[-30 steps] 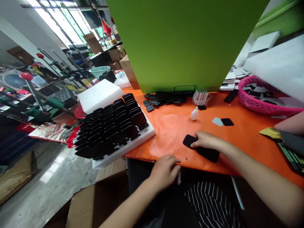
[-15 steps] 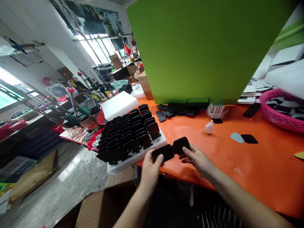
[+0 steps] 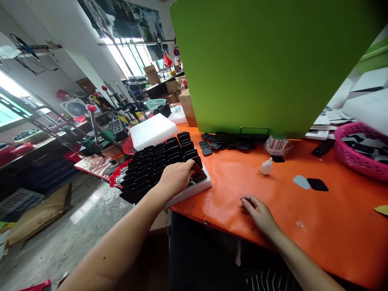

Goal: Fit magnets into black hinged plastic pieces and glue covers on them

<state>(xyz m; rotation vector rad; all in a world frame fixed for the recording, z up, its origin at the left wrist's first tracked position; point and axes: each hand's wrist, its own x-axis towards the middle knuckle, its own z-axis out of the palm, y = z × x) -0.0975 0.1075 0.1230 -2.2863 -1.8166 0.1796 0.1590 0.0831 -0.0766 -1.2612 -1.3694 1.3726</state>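
My left hand (image 3: 176, 176) reaches over the front right corner of a white foam block (image 3: 194, 188), its thumb and fingers closed on a black hinged plate (image 3: 197, 171) standing there. Part of that plate is hidden behind the fingers. Rows of similar black plates (image 3: 148, 163) stand upright and close together in the block. Over the orange table (image 3: 230, 182) near its front edge, my right hand (image 3: 259, 212) is loosely curled with nothing visible in it. Its fingers are slightly apart.
Loose black plates (image 3: 227, 141) lie below a large green board (image 3: 266, 68). A small white bottle (image 3: 266, 166) and a bag of cylinders (image 3: 277, 144) stand on the table. Grey and black pieces (image 3: 317, 184) lie right, near a pink basket (image 3: 360, 157). White foam (image 3: 154, 130) lies behind the block.
Half a second ago both hands held the black hinged plate unfolded over the table edge. My left hand has carried it left to the foam block; my right hand has let go and moved slightly towards me.
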